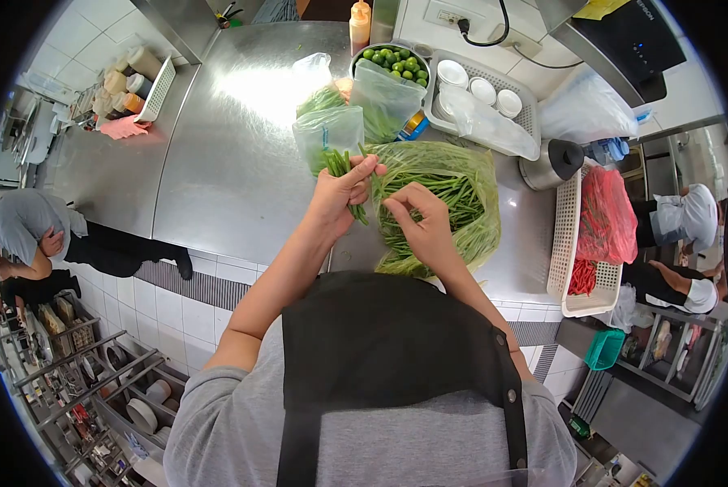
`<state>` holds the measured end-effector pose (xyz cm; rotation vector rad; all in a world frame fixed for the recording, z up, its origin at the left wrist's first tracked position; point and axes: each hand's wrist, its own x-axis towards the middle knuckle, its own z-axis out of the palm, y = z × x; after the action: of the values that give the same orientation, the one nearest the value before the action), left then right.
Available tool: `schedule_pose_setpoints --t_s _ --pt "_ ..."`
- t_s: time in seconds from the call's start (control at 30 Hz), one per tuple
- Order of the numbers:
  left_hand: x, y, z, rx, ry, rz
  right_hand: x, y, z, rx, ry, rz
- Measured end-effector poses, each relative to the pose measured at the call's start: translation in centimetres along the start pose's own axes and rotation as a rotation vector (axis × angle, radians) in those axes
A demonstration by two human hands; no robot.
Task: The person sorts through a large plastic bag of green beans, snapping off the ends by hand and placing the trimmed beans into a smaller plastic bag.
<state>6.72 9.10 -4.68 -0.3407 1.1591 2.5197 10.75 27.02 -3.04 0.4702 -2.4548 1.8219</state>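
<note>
A small bunch of green beans [337,163] is held in my left hand [344,188], its fingers wrapped round the stalks. To the right, my right hand [419,217] hovers over a large open plastic bag [482,174] filled with long green beans [449,199]. Its thumb and forefinger are pinched together; anything between them is too small to make out. Just beyond my left hand lies a clear bag [331,130] with greens inside, partly covered by the beans and hand.
Farther back are a bowl of green limes [392,61], a sauce bottle [360,28] and a tray of white containers [526,93]. A metal jug [551,165] and a basket [565,243] with red chilies stand right. People are at both sides, including one person [35,227] left.
</note>
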Motion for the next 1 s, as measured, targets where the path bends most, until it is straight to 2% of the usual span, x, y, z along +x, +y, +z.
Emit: schedule_pose_setpoints --t_s 0.07,0.13,0.37,0.43,0.47,0.53,0.57,0.63,0.67,0.73,0.77,0.83,0.87,0.93,0.97,1.0 --pt "-0.4 -0.1 0.4 0.002 0.042 0.033 0.1 0.3 0.3 -0.033 0.025 -0.013" --pt "-1.0 -0.5 0.7 0.141 0.11 0.225 0.1 0.3 0.4 -0.11 0.048 0.087" --pt "-1.4 -1.5 0.8 0.265 0.147 0.356 -1.0 4.1 0.6 -0.197 0.082 0.252" --pt "-1.4 -1.1 0.3 0.194 0.088 0.254 -1.4 3.7 -0.4 -0.48 -0.182 0.364" --pt "-1.2 -0.9 -0.2 0.193 0.09 0.253 -1.2 3.2 -1.0 -0.48 -0.184 0.364" --pt "-0.6 -0.9 -1.3 -0.165 -0.04 0.017 -0.5 2.4 -2.2 -0.627 -0.252 0.543" --pt "-0.4 -1.2 -1.6 -0.165 -0.042 0.017 -0.4 3.1 -2.6 -0.627 -0.251 0.543" --pt "-0.2 -1.6 -1.8 -0.46 -0.205 -0.136 -0.3 5.4 -3.3 -0.705 0.125 0.146" --pt "-0.3 -1.8 -1.5 -0.458 -0.211 -0.139 0.1 6.5 -3.9 -0.708 0.132 0.147" --pt "-0.9 -2.1 -0.6 -0.611 -0.243 -0.286 0.9 7.8 -4.9 -1.032 0.168 0.103" --pt "-1.1 -2.1 -0.1 -0.611 -0.246 -0.284 0.9 8.2 -5.2 -1.034 0.17 0.101" --pt "-1.3 -1.9 0.8 -0.479 -0.067 -0.306 1.2 8.2 -5.8 -1.029 0.132 0.221" --pt "-0.9 -2.2 -0.1 -0.482 -0.068 -0.304 1.2 8.1 -6.1 -1.032 0.13 0.217" --pt "-0.3 -2.3 -1.5 -0.438 -0.4 -0.276 0.9 7.0 -6.9 -0.933 0.096 0.178" --pt "-0.3 -2.8 -1.9 -0.441 -0.399 -0.275 0.9 6.4 -7.3 -0.935 0.093 0.177" --pt "-1.1 -1.9 -0.6 -0.149 -0.25 -0.22 1.0 5.7 -7.7 -0.708 0.062 0.181"
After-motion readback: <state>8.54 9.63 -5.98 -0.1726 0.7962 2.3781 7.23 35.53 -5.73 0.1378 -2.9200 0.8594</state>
